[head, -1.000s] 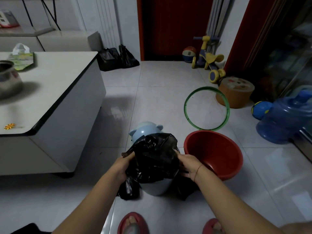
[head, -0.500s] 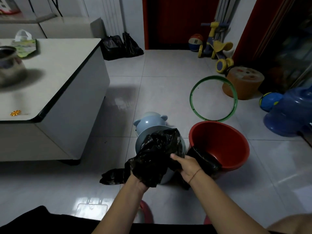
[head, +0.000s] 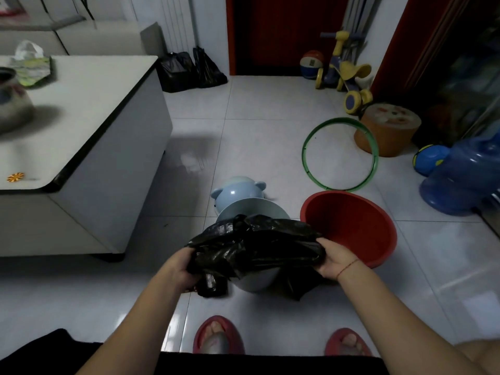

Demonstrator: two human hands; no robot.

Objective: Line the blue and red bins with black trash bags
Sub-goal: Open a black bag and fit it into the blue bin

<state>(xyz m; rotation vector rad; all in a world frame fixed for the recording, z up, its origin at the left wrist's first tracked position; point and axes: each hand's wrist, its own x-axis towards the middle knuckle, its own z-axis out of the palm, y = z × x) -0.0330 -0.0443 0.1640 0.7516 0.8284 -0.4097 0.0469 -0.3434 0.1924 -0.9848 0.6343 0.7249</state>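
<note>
A light blue bin (head: 251,209) with a bear-eared lid behind it stands on the tiled floor in front of my feet. A crumpled black trash bag (head: 254,244) is stretched over the near half of its mouth. My left hand (head: 176,269) grips the bag's left edge and my right hand (head: 334,258) grips its right edge. More black bag material (head: 297,286) lies on the floor under the bin's near side. The red bin (head: 351,226) stands just right of the blue one, with no bag in it.
A white low table (head: 81,117) with a pot fills the left. A green hoop (head: 339,154), an orange stool (head: 388,128), a blue water jug (head: 465,177), balls and a toy scooter crowd the right. Full black bags (head: 189,69) sit by the far wall.
My hands have moved apart, spreading the bag wider over the blue bin. The black piece that hung at the red bin's rim is gone from there.
</note>
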